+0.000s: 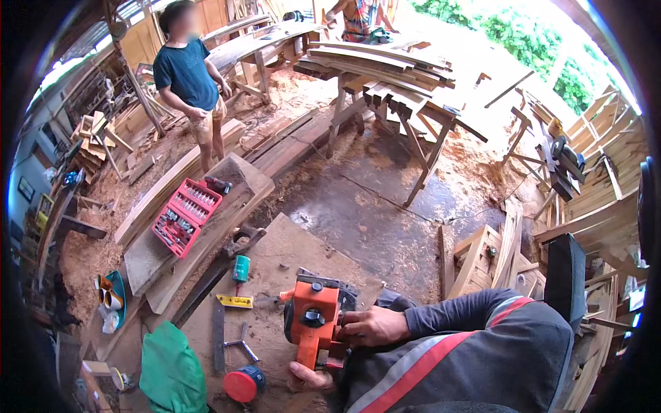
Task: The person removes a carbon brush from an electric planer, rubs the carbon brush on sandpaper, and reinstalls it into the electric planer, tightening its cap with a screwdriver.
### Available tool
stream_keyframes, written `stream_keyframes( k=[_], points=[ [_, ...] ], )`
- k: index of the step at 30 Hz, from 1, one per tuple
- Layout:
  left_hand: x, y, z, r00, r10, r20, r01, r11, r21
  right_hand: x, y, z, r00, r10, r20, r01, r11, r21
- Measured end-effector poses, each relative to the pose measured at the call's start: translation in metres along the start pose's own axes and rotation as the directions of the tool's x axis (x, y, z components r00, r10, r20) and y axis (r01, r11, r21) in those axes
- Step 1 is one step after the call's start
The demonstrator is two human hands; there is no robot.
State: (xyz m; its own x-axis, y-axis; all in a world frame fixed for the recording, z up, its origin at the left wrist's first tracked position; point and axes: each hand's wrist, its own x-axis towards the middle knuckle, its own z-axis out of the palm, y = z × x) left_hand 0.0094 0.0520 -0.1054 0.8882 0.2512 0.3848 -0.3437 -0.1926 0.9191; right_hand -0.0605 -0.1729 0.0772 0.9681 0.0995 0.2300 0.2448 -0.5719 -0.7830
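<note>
An orange power tool [315, 316] with black round caps rests on the worn wooden workbench [275, 258]. My left hand [311, 375] grips its near end; the thumb shows and most of the fingers are hidden. Against the tool's right side is my right hand [375, 325], its fingers curled; what they pinch is hidden. Left of the tool lie a yellow box [235, 301], a green cylinder [241, 268], a T-shaped metal wrench [242, 343] and a dark flat bar [219, 337]. A round container with a red top [241, 385] stands close to my left hand.
A red socket set case [187, 217] lies open on thick timber beyond the bench. Green cloth [172, 372] covers the near left. A person [186, 76] stands at the back left, another [359, 20] farther off. Stacked boards [379, 62] rest on sawhorses ahead.
</note>
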Motion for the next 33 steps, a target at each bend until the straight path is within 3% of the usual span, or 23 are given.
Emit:
stream_keyframes(
  k=[2, 5, 8, 9, 11, 12, 14, 16, 17, 18, 19, 21, 22, 23, 24, 25, 26, 27, 28, 29, 30, 33],
  points=[
    [0.015, 0.048, 0.013, 0.975, -0.215, -0.051, 0.204, 0.966, -0.158, 0.004, -0.001, -0.002, 0.996, -0.042, 0.075, 0.050, 0.991, -0.122],
    [0.029, 0.093, 0.026, 0.905, -0.419, -0.080, 0.377, 0.874, -0.308, 0.009, -0.012, -0.008, 0.992, -0.022, 0.123, 0.040, 0.989, -0.145],
    [0.011, 0.048, 0.021, 0.801, -0.598, 0.005, 0.525, 0.699, -0.486, 0.007, -0.004, -0.002, 0.989, -0.033, 0.141, 0.060, 0.980, -0.190],
    [-0.008, 0.004, 0.014, 0.922, -0.353, -0.161, 0.309, 0.919, -0.245, 0.007, -0.003, -0.001, 0.989, -0.027, 0.143, 0.054, 0.981, -0.188],
    [-0.003, 0.005, 0.021, 0.972, -0.057, -0.230, 0.072, 0.996, 0.055, 0.005, 0.000, -0.001, 0.988, -0.057, 0.145, 0.091, 0.968, -0.233],
    [0.005, 0.007, 0.044, 0.972, -0.067, -0.225, 0.085, 0.994, 0.072, 0.002, 0.015, 0.004, 0.976, -0.114, 0.188, 0.151, 0.968, -0.198],
    [0.021, 0.031, 0.067, 0.960, 0.145, -0.238, -0.122, 0.986, 0.111, 0.009, 0.018, -0.012, 0.925, -0.319, 0.207, 0.347, 0.931, -0.115],
    [0.017, 0.031, 0.027, 0.896, 0.361, -0.260, -0.299, 0.921, 0.248, 0.003, 0.025, -0.041, 0.926, -0.301, 0.230, 0.329, 0.940, -0.092],
    [-0.015, -0.038, -0.026, 0.847, 0.472, -0.245, -0.386, 0.863, 0.326, 0.007, 0.038, -0.054, 0.932, -0.345, 0.112, 0.359, 0.922, -0.146],
    [-0.023, -0.029, -0.013, 0.788, 0.578, -0.213, -0.475, 0.791, 0.386, 0.014, 0.062, -0.067, 0.953, -0.301, 0.034, 0.302, 0.953, -0.008],
    [-0.029, -0.015, -0.003, 0.872, 0.392, -0.292, -0.357, 0.919, 0.167, 0.013, 0.076, -0.075, 0.995, -0.039, -0.094, 0.023, 0.987, -0.162],
    [0.007, 0.038, -0.011, 0.942, 0.289, -0.168, -0.304, 0.950, -0.073, 0.070, 0.094, -0.068, 0.921, 0.226, -0.316, -0.295, 0.936, -0.190],
    [0.016, 0.056, -0.015, 0.965, 0.243, -0.096, -0.254, 0.959, -0.124, 0.106, 0.092, -0.061, 0.898, 0.266, -0.351, -0.363, 0.898, -0.249],
    [0.026, 0.074, -0.020, 0.981, 0.195, -0.024, -0.196, 0.966, -0.168, 0.125, 0.106, -0.051, 0.946, 0.225, -0.233, -0.285, 0.921, -0.266],
    [0.031, 0.088, -0.023, 0.995, -0.018, 0.097, 0.037, 0.979, -0.202, 0.139, 0.124, -0.035, 0.977, 0.183, -0.111, -0.207, 0.941, -0.270],
    [0.033, 0.102, -0.029, 0.949, -0.228, 0.219, 0.273, 0.941, -0.201, 0.152, 0.133, -0.017, 0.979, 0.200, 0.041, -0.180, 0.942, -0.285],
    [0.039, 0.113, -0.032, 0.951, -0.229, 0.208, 0.270, 0.944, -0.193, 0.164, 0.140, 0.000, 0.958, 0.210, 0.194, -0.147, 0.944, -0.297],
    [0.047, 0.122, -0.031, 0.926, -0.254, 0.278, 0.308, 0.936, -0.171, 0.170, 0.145, 0.014, 0.959, 0.197, 0.205, -0.133, 0.948, -0.288],
    [0.053, 0.124, -0.029, 0.897, -0.279, 0.343, 0.345, 0.927, -0.148, 0.176, 0.149, 0.026, 0.936, 0.212, 0.282, -0.082, 0.908, -0.411],
    [0.052, 0.119, -0.025, 0.949, -0.104, 0.299, 0.159, 0.973, -0.166, 0.180, 0.154, 0.038, 0.904, 0.237, 0.355, -0.018, 0.852, -0.523],
    [0.058, 0.125, -0.022, 0.952, -0.117, 0.283, 0.166, 0.974, -0.157, 0.183, 0.162, 0.049, 0.898, 0.231, 0.375, -0.004, 0.856, -0.516],
    [0.074, 0.153, -0.016, 0.964, -0.009, 0.266, 0.033, 0.996, -0.085, 0.193, 0.171, 0.060, 0.795, 0.446, 0.412, -0.185, 0.824, -0.535]
  ],
)
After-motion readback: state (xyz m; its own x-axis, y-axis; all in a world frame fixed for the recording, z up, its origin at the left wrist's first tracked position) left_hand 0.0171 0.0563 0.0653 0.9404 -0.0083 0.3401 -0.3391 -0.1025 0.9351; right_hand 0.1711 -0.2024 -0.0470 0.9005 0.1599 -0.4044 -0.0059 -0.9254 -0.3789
